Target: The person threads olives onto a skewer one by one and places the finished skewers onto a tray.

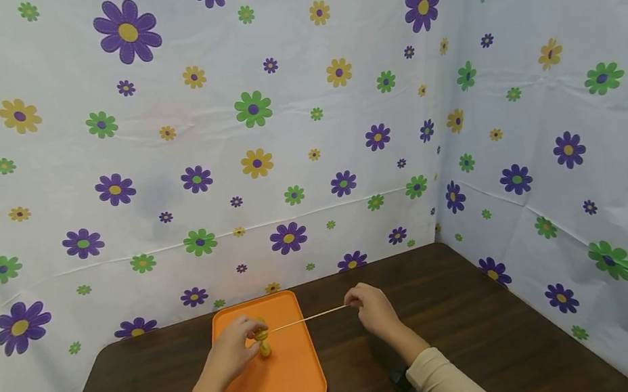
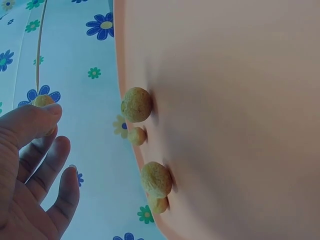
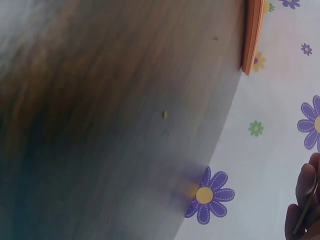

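**Skewer [image 1: 309, 318] pointing at a yellow ball [image 2: 43, 100] over the orange tray [image 1: 292, 391]**

And you're threading, by the look of it: your left hand [image 1: 231, 351] is pinching the ball between thumb and finger, the other fingers curving loosely apart, while your right hand [image 1: 374, 310] is gripping the thin stick near its far end. That stick is spanning the space between your hands, its tip meeting the ball's edge in the left wrist view; whether it's piercing, you can't tell from here. Next move, in my judgement, is calling for a straight, gentle push with the ball steadied, since a slanting stick could be splitting it or slipping toward your fingertips.

Now to the tray! It's lying on the dark table [image 1: 432, 321], and the left wrist view is showing two large balls [image 2: 136, 105] and two small balls [image 2: 137, 136] resting on it, one small one overlapping a large one. Over in the right wrist view, a tiny crumb [image 3: 165, 115] is sitting on the wood.
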`<state>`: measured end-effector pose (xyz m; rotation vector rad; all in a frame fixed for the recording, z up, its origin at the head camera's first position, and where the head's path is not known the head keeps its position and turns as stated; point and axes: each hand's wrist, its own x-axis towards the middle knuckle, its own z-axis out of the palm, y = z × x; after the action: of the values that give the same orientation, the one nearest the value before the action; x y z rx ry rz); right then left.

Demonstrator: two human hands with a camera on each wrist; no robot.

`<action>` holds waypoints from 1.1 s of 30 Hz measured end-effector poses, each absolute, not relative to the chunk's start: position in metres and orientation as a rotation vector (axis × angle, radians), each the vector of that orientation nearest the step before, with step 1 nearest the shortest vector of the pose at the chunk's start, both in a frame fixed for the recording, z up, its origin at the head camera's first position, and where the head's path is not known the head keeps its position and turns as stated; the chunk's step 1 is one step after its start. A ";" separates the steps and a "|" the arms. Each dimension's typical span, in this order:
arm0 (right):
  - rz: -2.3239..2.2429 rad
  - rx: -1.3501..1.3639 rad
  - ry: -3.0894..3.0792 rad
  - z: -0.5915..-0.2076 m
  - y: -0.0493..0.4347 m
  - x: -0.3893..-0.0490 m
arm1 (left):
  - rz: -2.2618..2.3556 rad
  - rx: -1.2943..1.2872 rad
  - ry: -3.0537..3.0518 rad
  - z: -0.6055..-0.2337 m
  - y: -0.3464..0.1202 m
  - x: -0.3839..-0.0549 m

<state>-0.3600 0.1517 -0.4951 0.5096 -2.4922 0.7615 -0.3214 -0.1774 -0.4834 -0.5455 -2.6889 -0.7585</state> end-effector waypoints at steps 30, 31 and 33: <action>0.760 0.510 -2.506 -0.495 0.149 -0.362 | -0.773 -0.556 -2.706 -0.485 -0.173 -0.322; 0.761 0.507 -2.505 -0.495 0.149 -0.362 | -0.775 -0.556 -2.705 -0.484 -0.173 -0.322; 0.759 0.511 -2.499 -0.495 0.148 -0.362 | -0.780 -0.554 -2.705 -0.483 -0.173 -0.321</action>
<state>-0.3621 0.1481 -0.4948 0.5111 -2.4988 0.7592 -0.3215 -0.1726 -0.4830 -0.5543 -2.7054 -0.7803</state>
